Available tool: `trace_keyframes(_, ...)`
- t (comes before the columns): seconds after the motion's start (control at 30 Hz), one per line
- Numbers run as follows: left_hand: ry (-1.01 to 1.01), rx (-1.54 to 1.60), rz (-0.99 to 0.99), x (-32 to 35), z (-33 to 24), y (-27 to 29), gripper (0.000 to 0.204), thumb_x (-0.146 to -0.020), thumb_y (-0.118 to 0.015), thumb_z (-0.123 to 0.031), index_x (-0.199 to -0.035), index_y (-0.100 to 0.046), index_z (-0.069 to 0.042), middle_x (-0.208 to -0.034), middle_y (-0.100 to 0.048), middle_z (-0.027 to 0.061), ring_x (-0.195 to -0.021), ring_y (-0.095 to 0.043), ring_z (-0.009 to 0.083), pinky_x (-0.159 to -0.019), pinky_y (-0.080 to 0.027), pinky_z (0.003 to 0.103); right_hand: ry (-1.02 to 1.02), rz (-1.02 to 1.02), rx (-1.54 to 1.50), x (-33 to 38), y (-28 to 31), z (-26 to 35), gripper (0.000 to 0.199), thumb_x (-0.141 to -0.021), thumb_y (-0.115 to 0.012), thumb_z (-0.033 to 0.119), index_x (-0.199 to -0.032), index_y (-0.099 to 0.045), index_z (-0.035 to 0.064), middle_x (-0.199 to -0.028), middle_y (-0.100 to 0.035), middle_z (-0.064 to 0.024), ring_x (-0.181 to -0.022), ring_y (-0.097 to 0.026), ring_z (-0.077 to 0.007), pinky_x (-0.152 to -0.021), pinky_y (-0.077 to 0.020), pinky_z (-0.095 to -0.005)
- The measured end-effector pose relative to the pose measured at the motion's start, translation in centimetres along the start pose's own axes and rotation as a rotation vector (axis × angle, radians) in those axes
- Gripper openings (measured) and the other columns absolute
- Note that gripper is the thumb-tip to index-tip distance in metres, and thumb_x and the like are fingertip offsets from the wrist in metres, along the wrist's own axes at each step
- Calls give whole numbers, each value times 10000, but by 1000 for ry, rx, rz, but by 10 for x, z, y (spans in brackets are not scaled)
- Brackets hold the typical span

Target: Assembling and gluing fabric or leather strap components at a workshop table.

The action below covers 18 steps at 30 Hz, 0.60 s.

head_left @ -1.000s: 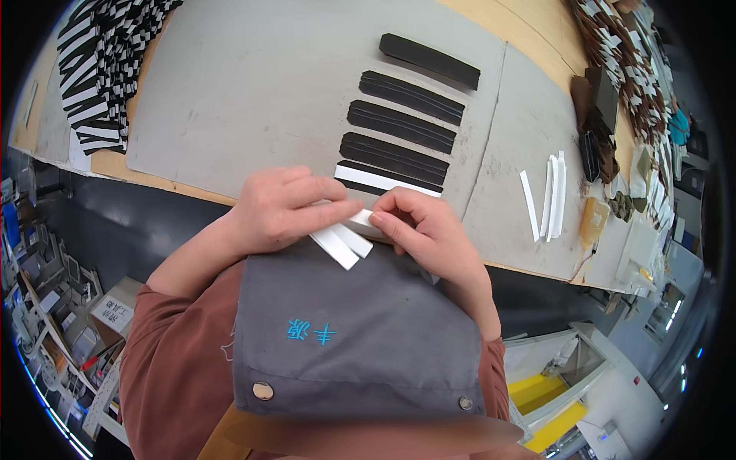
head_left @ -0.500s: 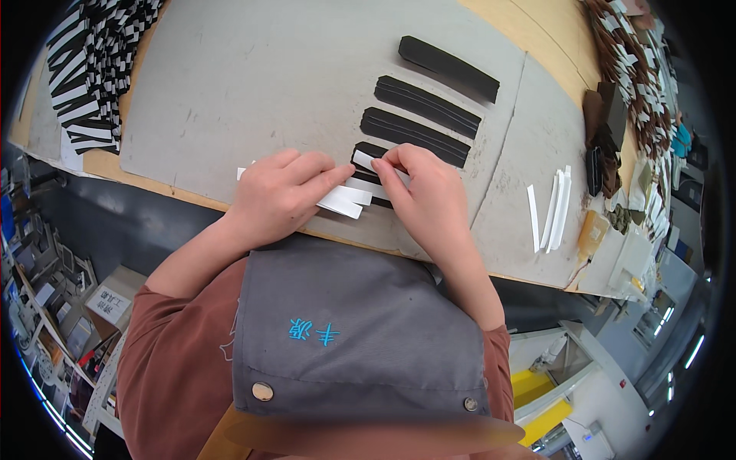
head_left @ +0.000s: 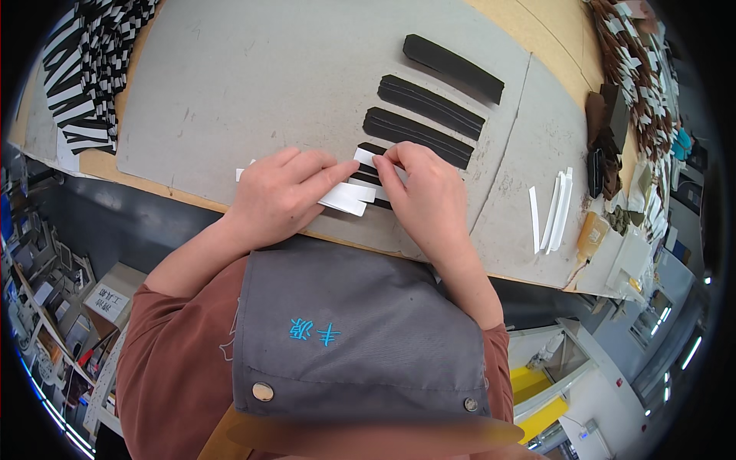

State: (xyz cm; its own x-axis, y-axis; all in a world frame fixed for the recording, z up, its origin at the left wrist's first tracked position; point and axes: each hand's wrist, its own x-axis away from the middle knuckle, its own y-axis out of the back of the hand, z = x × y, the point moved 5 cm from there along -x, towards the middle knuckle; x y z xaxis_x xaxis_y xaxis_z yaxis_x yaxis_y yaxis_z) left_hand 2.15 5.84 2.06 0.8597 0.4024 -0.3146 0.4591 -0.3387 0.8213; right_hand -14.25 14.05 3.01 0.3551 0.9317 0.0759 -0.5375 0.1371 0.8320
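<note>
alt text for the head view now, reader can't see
A person's left hand holds white strips while the right hand holds another white strip over a black strip on a grey work surface. Three more black strips lie in a row beyond.

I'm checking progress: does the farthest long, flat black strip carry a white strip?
No, the farthest long, flat black strip shows only bare black surface.

Right hand (head_left: 431, 192) and its white strip (head_left: 364, 156) now farther forward, over a black strip (head_left: 369, 168)
</note>
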Motion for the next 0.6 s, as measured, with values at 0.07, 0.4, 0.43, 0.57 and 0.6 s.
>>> trace_keyframes(0.07,7,1,-3,-2,-1,1,568,-673,-748,-51,-1219,-753,-207,-948,-675,-47,-735,-601,149,-602,-502,292,0,-3,4,0,1,0,179,-940,-701,234,-866,-653,77,-810,-690,-71,-708,-687,-281,-577,-526,-398)
trace_keyframes(0.4,50,-2,100,-4,-1,-2,682,-610,-712,22,-1258,-732,-190,-1018,-667,-3,-846,-655,202,-669,-537,335,-188,55,-80,13,25,-31,236,-926,-733,261,-850,-674,46,-827,-701,-109,-785,-688,-307,-680,-520,-404)
trace_keyframes(0.43,55,17,109,-4,-1,-2,679,-614,-703,31,-1259,-731,-180,-1024,-669,6,-859,-657,205,-682,-540,339,-195,50,-79,17,30,-36,236,-926,-733,261,-850,-674,46,-827,-701,-109,-785,-688,-307,-680,-520,-404)
trace_keyframes(0.57,51,30,112,-1,0,-4,676,-623,-686,44,-1265,-729,-165,-1037,-673,22,-879,-659,208,-701,-543,343,-254,18,-153,30,34,-53,216,-927,-736,246,-859,-675,51,-834,-702,-105,-778,-688,-298,-672,-516,-386)
trace_keyframes(0.6,59,19,118,0,-1,-4,676,-628,-682,46,-1269,-728,-163,-1040,-674,24,-881,-658,207,-705,-543,343,-248,-10,-155,31,35,-54,211,-928,-735,243,-864,-672,52,-827,-697,-102,-767,-683,-296,-664,-512,-381)
